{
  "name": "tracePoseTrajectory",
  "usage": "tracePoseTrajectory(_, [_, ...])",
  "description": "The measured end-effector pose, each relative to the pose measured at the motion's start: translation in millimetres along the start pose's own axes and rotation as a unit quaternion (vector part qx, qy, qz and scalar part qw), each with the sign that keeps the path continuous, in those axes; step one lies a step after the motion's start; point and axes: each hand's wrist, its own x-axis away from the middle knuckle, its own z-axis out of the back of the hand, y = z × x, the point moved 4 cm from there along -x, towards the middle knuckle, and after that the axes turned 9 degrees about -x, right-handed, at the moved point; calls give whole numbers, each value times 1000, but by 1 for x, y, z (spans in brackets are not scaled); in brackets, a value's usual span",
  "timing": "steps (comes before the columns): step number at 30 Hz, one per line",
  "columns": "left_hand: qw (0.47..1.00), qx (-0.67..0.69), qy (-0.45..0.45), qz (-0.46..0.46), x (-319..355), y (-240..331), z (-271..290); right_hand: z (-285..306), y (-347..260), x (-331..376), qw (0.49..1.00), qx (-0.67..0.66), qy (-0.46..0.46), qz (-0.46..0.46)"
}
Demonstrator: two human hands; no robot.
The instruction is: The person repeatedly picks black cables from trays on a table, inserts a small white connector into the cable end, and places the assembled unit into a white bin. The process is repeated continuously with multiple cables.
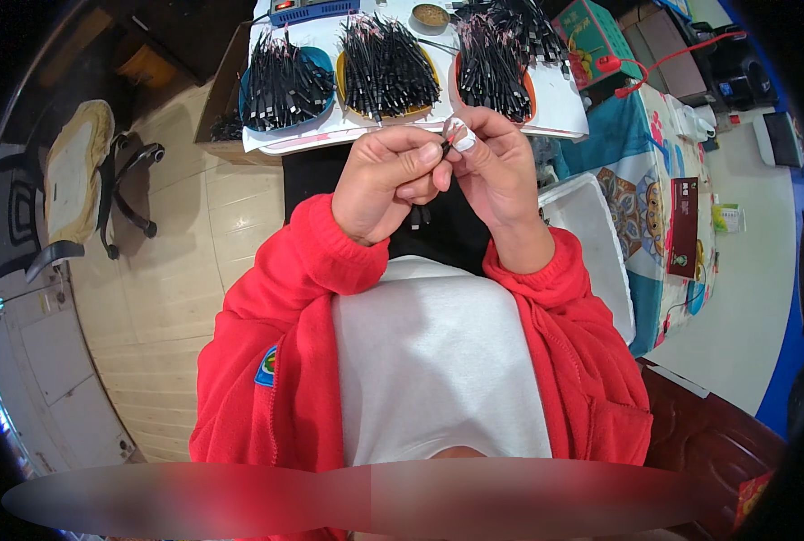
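From where I stand: both bare hands up in front of the chest, just off the near edge of the white tabletop [271, 142], working one thin black cable [446, 147]. Cable sits between the two sets of fingertips. Left hand [391, 176]: thumb flat against a bent forefinger, pinching the black jacketed part, other fingers curled in. Right hand [499, 167]: thumb and forefinger meet at the fine reddish wire end, thumb tip wrapped in white tape [464, 138], matte and a bit wrinkled; exact grip on the strands too small to tell. Black plug end [416, 219] with a pale metal tip hangs below the left hand; can't tell if it's the same cable. On the tabletop, three smooth rounded bowls, blue [323, 59], yellow [435, 76] and orange [532, 97], each heaped with black cables, plugs toward the person, pinkish wire tips at the far side. Another loose cable pile [528, 34] behind the orange one. Small round tin [431, 15] near the back, grainy brown contents, beside a blue boxy device [313, 10]. Person's in a fuzzy red fleece jacket [280, 279] over a smooth white top [438, 352]. White foam-looking box [589, 239], straight-walled, by the right forearm.
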Motion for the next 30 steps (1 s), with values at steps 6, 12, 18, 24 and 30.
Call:
tracePoseTrajectory(6, [891,-438,1,-117,5,14,1,13,-5,-3,994,8,-12,-110])
tracePoseTrajectory(12, [921,-382,31,-71,-11,1,11,40,8,-4,978,-71,4,-194])
tracePoseTrajectory(18, [963,-259,75,-6,-33,-5,25,150,-94,-66,742,631,200,101])
tracePoseTrajectory(24, [960,-270,74,1,-39,-14,26,216,-117,-118,638,730,235,73])
tracePoseTrajectory(30, [958,-279,68,-14,-37,-14,28,211,-106,-142,586,759,275,64])
